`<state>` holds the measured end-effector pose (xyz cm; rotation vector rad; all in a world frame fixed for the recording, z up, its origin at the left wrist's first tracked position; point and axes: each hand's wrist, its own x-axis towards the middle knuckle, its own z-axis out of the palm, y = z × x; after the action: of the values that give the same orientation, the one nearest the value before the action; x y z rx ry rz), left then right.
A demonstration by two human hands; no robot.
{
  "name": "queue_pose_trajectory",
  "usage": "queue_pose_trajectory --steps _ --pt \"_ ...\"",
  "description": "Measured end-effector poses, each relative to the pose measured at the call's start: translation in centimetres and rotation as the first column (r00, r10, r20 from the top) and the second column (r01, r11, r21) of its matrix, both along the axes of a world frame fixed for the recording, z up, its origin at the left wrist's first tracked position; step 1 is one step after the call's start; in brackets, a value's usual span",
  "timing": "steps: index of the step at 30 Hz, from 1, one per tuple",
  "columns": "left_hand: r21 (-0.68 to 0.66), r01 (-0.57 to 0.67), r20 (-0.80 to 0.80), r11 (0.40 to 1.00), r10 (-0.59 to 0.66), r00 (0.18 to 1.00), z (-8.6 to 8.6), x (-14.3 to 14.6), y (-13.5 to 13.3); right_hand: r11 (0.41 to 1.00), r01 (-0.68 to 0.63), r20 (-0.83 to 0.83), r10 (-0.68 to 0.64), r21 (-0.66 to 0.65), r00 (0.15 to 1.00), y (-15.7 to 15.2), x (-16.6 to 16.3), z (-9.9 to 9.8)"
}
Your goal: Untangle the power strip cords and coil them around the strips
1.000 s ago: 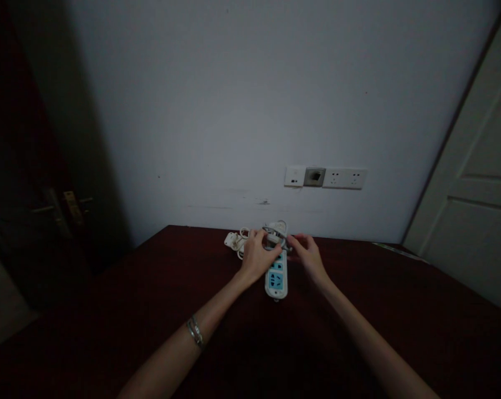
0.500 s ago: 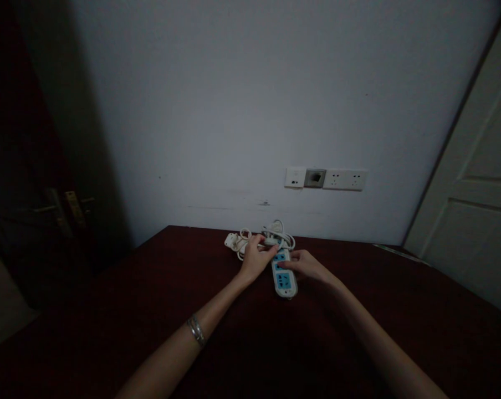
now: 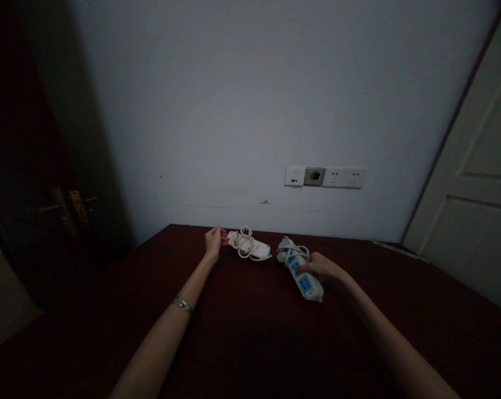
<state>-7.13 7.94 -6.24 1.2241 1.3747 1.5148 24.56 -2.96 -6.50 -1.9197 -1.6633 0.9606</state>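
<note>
My right hand (image 3: 323, 267) is closed around the right side of a white power strip with blue socket faces (image 3: 305, 284), its thumb on top. That strip lies slanted, and a grey-white cord (image 3: 294, 249) is bundled over its far end. To the left, my left hand (image 3: 214, 241) has its fingers curled at the left end of a second, white power strip (image 3: 261, 249). A cream cord (image 3: 245, 244) lies looped over this second strip. The left fingertips are partly hidden.
Both strips rest on a dark red tabletop (image 3: 250, 321) close to a pale wall (image 3: 217, 122). Wall sockets (image 3: 344, 177) sit above the table's back edge. A dark door with a handle (image 3: 78, 205) stands at left, a white panelled door (image 3: 479, 177) at right.
My left hand has left the blue-socket strip's cord and moved left to the white strip's end. My right hand has shifted the blue-socket strip rightward and turned it, opening a gap between the strips.
</note>
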Motion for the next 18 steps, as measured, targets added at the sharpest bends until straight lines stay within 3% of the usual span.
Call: queue_pose_trajectory --steps 5,10,12,14,15,18 --pt "-0.088 -0.134 -0.05 0.987 0.13 0.99 -3.4 -4.0 1.4 0.997 -0.075 0.03 0.075 -0.02 0.997 -0.9 0.1 0.5" --pt "-0.069 -0.177 -0.214 0.982 0.159 0.964 -5.7 -5.2 1.7 0.988 -0.107 -0.061 0.101 -0.112 0.993 -1.8 2.1 1.7" --pt "-0.051 -0.177 -0.315 0.983 0.152 0.937 -6.0 -5.3 1.9 0.995 -0.039 -0.03 0.037 -0.095 0.999 -1.3 3.9 1.5" --pt "-0.032 -0.174 -0.429 0.984 0.144 0.892 -6.2 -5.3 1.9 0.994 0.107 0.149 -0.11 0.032 0.983 -0.5 5.8 0.6" --pt "-0.022 -0.173 -0.488 0.985 0.141 0.861 -6.2 -5.2 1.8 0.978 0.172 0.284 -0.2 0.119 0.938 -0.2 6.7 -0.2" --pt "0.011 -0.178 -0.66 0.984 0.141 0.738 -6.2 -4.8 1.1 0.935 0.253 0.398 -0.336 0.247 0.854 -0.1 8.0 -2.9"
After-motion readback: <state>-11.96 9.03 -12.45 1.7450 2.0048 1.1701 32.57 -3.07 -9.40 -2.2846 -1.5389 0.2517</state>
